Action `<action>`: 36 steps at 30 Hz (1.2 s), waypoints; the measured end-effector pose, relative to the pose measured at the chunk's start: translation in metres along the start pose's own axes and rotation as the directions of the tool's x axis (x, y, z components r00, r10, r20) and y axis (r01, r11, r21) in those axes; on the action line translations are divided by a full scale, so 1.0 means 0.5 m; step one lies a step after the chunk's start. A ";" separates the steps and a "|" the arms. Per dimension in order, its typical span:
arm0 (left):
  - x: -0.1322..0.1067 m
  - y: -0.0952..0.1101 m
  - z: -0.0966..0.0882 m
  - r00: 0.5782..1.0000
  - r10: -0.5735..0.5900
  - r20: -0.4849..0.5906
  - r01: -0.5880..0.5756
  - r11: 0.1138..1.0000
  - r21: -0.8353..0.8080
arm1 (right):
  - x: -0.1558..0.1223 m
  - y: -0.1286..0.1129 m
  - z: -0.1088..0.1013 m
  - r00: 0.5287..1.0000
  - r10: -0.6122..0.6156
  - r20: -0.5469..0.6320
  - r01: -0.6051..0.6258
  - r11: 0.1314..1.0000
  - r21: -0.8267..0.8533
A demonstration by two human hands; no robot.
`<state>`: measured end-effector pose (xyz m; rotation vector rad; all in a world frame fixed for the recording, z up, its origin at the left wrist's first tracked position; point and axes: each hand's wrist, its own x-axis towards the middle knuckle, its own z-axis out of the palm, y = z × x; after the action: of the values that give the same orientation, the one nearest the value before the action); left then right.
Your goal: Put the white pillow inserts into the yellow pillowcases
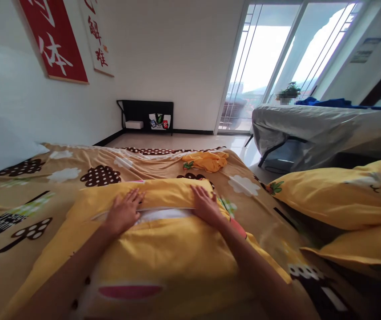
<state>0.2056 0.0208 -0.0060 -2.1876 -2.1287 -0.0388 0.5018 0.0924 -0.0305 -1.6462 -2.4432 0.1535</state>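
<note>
A yellow pillowcase [177,249] with pink and dark printed shapes lies in front of me on the bed. Across its far part runs a gap, and a white pillow [166,214] shows inside. My left hand [125,211] rests on the left end of the far flap, fingers stretched forward. On the flap's right end lies my right hand [205,204], its fingers also extended. Both palms face down on the cloth, on either side of the gap. How far the pillow fills the case is hidden by the fabric.
Beneath is a brown patterned bedspread [243,213]. A crumpled orange cloth [210,162] lies near the far edge. Yellow pillows [337,195] are stacked at right. White bedding [3,144] is at left. Beyond stand a plastic-covered table [326,120] and a low black shelf [143,109].
</note>
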 end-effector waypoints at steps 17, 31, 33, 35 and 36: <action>-0.043 -0.174 0.100 0.998 0.048 0.032 -0.035 0.947 -0.320 | -0.049 0.099 0.057 0.991 0.127 -0.045 -0.123 0.988 0.096; -0.112 0.064 -0.105 0.963 0.184 -0.198 -0.247 0.899 -0.362 | -0.107 -0.071 -0.059 0.910 -0.307 -0.278 0.389 0.865 0.318; -0.105 0.116 -0.073 0.975 0.218 -0.042 -0.221 0.943 -0.250 | -0.113 -0.111 -0.023 0.909 -0.370 -0.190 0.411 0.871 0.270; -0.099 0.135 -0.030 0.984 0.172 0.045 -0.160 0.968 -0.196 | -0.115 -0.115 0.023 0.931 -0.319 -0.177 0.356 0.901 0.248; -0.097 0.134 -0.012 0.988 0.146 0.042 -0.135 0.971 -0.199 | -0.115 -0.104 0.043 0.940 -0.274 -0.204 0.321 0.913 0.251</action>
<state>0.2714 -0.0299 -0.0071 -2.4725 -2.0726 -0.1867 0.4713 0.0200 -0.0471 -1.1074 -2.3796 0.2916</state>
